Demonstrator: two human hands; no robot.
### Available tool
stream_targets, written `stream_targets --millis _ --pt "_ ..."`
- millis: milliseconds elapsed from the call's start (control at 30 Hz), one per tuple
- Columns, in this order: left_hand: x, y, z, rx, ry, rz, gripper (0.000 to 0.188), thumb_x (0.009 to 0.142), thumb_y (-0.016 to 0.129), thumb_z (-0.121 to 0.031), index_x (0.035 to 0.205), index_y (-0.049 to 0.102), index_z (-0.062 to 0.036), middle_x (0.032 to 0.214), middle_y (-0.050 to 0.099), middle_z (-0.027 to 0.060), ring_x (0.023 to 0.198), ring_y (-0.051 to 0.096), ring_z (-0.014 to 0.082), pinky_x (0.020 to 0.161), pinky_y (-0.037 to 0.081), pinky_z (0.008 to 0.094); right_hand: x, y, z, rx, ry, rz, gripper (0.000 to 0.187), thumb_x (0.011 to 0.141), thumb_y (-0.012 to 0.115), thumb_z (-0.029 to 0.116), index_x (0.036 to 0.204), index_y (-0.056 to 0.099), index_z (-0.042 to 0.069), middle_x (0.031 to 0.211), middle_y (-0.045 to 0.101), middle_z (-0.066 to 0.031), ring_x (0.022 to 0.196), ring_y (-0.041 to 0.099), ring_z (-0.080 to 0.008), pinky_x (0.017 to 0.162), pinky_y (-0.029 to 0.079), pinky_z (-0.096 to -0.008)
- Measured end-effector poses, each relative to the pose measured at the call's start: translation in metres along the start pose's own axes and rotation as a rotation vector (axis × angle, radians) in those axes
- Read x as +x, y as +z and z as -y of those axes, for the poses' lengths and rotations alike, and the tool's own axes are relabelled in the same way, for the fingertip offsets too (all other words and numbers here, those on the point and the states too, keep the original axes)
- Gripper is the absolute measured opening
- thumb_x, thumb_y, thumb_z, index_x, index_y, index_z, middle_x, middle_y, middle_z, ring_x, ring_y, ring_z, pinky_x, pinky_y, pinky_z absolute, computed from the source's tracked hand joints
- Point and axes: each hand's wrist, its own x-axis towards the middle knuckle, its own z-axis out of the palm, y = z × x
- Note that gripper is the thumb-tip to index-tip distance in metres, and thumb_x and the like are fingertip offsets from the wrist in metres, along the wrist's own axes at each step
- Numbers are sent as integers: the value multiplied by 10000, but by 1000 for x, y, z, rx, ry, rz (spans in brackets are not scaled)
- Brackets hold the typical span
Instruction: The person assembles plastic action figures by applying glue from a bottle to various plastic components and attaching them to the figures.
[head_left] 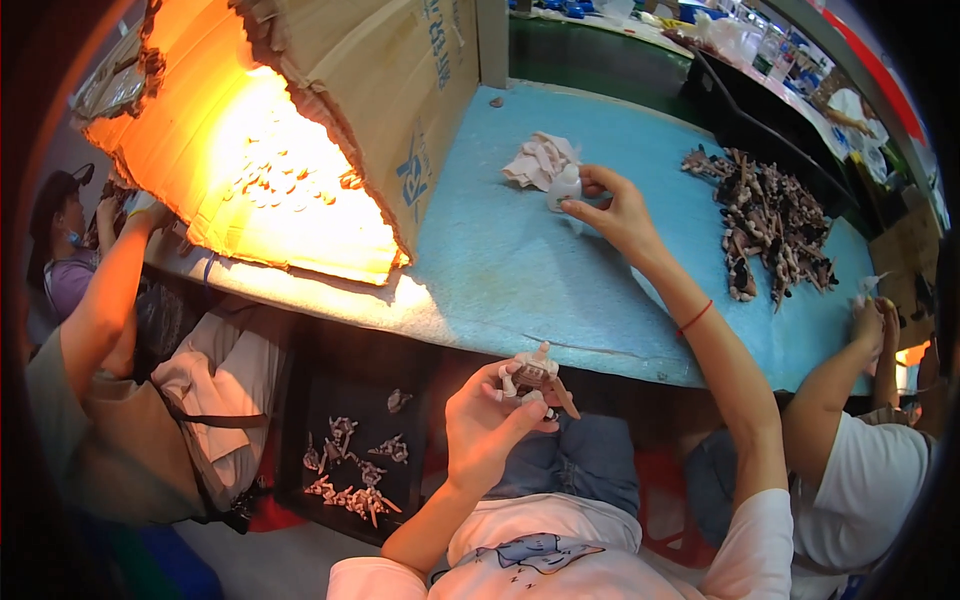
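Note:
My left hand (487, 425) is closed around a small toy figure (532, 374) with pale limbs and a brown body, held over my lap just off the table's front edge. Farther out, my right hand (615, 205) grips a small translucent white bottle (564, 190) above the blue tabletop (500, 270). Right behind the bottle lies a crumpled pale cloth (540, 158). A red string circles my right wrist. The lower part of the figure is partly hidden by my left fingers.
A brightly lit cardboard box (350, 110) with small parts inside stands at the left. Heaped at the right are many brown figures (765, 220), beside a black bin (770, 125). A black tray (350, 440) with several figures sits below the table. Co-workers sit on both sides.

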Motion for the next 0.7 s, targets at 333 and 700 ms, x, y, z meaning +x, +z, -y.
stream_targets --millis 333,700 --pt "-5 1 3 77 55 -17 362 793 607 0 1128 483 61 995 591 146 796 592 138 557 501 223 -54 -26 48 572 56 7 208 741 656 48 889 537 -38 896 618 -109 738 597 -135 629 484 -221" --pt "-5 0 16 902 749 -95 424 643 683 96 1039 534 64 977 570 176 811 593 195 631 507 251 -189 -74 82 264 -181 -336 343 654 719 252 881 620 14 761 595 -99 622 514 -168 576 382 -275"
